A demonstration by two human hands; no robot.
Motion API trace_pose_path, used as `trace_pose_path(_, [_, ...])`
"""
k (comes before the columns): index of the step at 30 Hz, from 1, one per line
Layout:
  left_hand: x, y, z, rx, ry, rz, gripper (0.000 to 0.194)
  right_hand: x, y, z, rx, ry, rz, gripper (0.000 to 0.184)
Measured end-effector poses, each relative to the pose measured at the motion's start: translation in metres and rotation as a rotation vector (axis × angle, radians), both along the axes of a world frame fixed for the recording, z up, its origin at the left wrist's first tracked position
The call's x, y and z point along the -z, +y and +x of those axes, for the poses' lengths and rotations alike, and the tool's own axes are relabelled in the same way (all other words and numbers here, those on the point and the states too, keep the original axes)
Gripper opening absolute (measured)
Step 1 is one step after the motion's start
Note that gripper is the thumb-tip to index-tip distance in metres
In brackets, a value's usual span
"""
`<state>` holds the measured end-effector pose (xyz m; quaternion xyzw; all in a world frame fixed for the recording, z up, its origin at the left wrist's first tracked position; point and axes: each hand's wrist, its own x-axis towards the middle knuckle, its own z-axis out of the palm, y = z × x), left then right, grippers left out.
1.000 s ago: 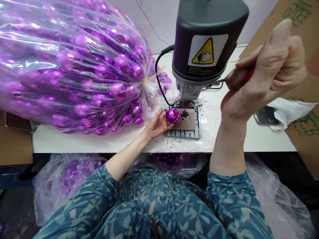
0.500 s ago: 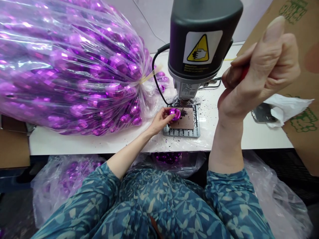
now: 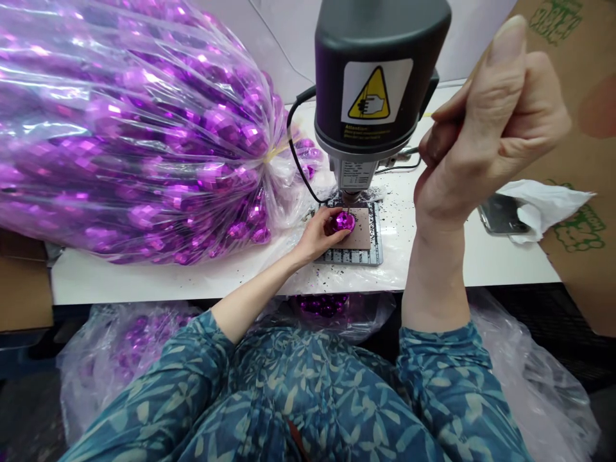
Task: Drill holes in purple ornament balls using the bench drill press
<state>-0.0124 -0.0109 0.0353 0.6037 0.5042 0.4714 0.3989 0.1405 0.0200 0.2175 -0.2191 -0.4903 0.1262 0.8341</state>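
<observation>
My left hand (image 3: 318, 236) grips a small faceted purple ball (image 3: 344, 222) and holds it on the brown pad (image 3: 362, 232) of the drill press table (image 3: 370, 256), right under the spindle. The grey drill press head (image 3: 380, 70) with a yellow warning label looms above. My right hand (image 3: 486, 128) is raised at the right, fingers wrapped around the press lever handle, which is almost hidden in the fist; thumb points up.
A huge clear plastic bag (image 3: 135, 128) full of purple balls lies on the white bench (image 3: 144, 279) at left. A phone (image 3: 500, 215) and white tissue (image 3: 543, 199) lie at right beside a cardboard box (image 3: 582, 192). More bagged balls (image 3: 120, 340) sit below the bench.
My left hand has slid the purple ball rightward from the pad's left edge to directly beneath the spindle. My right hand stays closed on the lever and has shifted slightly left.
</observation>
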Motion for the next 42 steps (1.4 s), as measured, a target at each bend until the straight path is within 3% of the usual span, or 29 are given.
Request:
trace_pose_path(6, [0.000, 0.003, 0.011, 0.004, 0.037, 0.051, 0.044, -0.001, 0.011, 0.002, 0.055, -0.042, -0.028, 0.058])
trace_pose_path(14, [0.011, 0.002, 0.011, 0.063, -0.117, -0.042, 0.050, 0.002, -0.009, 0.002, -0.003, -0.041, -0.072, 0.059])
trace_pose_path(20, [0.013, 0.001, 0.012, 0.052, -0.134, -0.043, 0.051, 0.025, -0.018, -0.001, 0.056, 0.049, 0.003, 0.056])
trace_pose_path(26, [0.016, 0.001, 0.010, 0.046, -0.095, -0.028, 0.051, 0.047, -0.011, -0.001, 0.082, 0.078, 0.122, 0.057])
trace_pose_path(31, [0.015, 0.000, 0.010, 0.049, -0.090, -0.028, 0.050, 0.065, -0.002, 0.002, 0.212, 0.176, 0.046, 0.050])
trace_pose_path(34, [0.014, 0.000, 0.009, 0.052, -0.089, -0.025, 0.049, 0.073, 0.003, 0.004, 0.257, 0.191, 0.108, 0.050])
trace_pose_path(37, [0.014, 0.000, 0.009, 0.059, -0.093, -0.021, 0.050, 0.076, 0.010, 0.005, 0.253, 0.181, 0.207, 0.059])
trace_pose_path(42, [0.017, 0.002, 0.009, 0.073, -0.087, -0.009, 0.050, 0.083, 0.016, 0.009, 0.169, 0.125, 0.320, 0.054])
